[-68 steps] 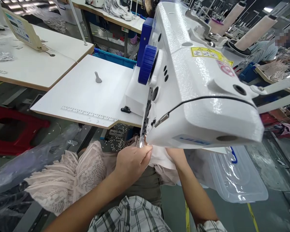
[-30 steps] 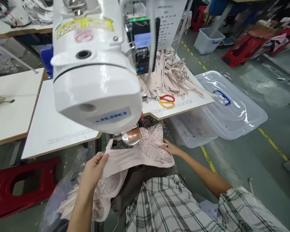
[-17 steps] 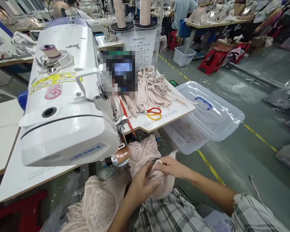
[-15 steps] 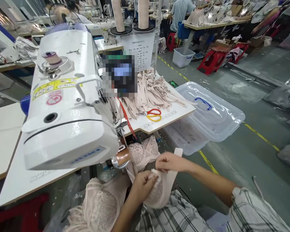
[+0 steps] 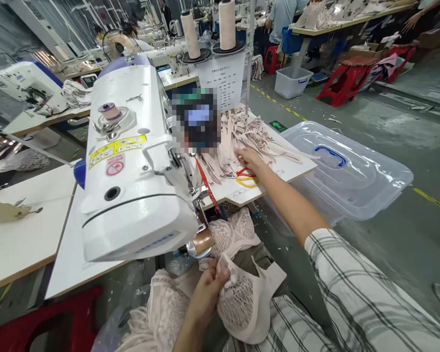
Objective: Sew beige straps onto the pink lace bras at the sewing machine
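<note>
My left hand (image 5: 209,288) pinches the upper edge of a beige lace bra (image 5: 238,300), whose cup hangs over my lap. Another part of lace bra (image 5: 232,230) lies just beyond it, beside the sewing machine's copper-coloured fitting (image 5: 203,240). Stretched out over the table, my right hand (image 5: 250,160) has its fingers curled together at the edge of a pile of beige fabric straps (image 5: 229,132); whether a strap is between the fingertips is hidden. Right below that hand lie scissors (image 5: 247,180) with red and yellow handles, partly covered by it.
A large white sewing machine (image 5: 132,195) stands at left. More lace bra pieces (image 5: 165,303) hang by my left forearm. A lidded clear plastic bin (image 5: 366,190) sits right of the table (image 5: 297,171). A red stool (image 5: 69,313) is at lower left. Thread cones (image 5: 227,27) stand behind.
My right hand has left the bra and moved forward to the strap pile by the scissors. My left hand still holds the bra. The whole view has shifted.
</note>
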`<state>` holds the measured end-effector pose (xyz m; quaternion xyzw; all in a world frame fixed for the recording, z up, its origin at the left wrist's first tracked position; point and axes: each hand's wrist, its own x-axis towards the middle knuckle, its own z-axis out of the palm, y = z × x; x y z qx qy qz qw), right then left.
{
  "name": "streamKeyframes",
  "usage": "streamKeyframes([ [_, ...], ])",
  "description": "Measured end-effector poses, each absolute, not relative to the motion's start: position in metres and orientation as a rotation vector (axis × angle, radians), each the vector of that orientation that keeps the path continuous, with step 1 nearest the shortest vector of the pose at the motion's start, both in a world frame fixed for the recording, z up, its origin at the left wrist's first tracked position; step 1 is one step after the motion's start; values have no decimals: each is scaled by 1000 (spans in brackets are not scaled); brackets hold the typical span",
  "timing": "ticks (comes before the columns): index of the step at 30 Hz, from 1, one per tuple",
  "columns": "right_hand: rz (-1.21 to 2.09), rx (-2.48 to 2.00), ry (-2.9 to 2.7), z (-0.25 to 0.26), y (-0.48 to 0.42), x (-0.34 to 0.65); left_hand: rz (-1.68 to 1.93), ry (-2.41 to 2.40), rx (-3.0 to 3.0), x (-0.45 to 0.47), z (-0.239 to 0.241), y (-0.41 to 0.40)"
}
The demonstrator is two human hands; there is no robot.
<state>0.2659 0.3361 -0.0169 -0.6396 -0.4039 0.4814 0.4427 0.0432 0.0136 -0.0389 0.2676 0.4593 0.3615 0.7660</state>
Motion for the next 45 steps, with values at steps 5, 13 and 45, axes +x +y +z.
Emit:
streamKeyframes([
  [5,1398,-1400,-849,-7,321,280,803,1124,434,34,-35,15],
  [13,1643,-1134,-834,-12,219,284,912,1294,820,26,-26,11],
  [45,1894,-915,-1604,6,117,202,1101,1492,2027,21,-28,2],
])
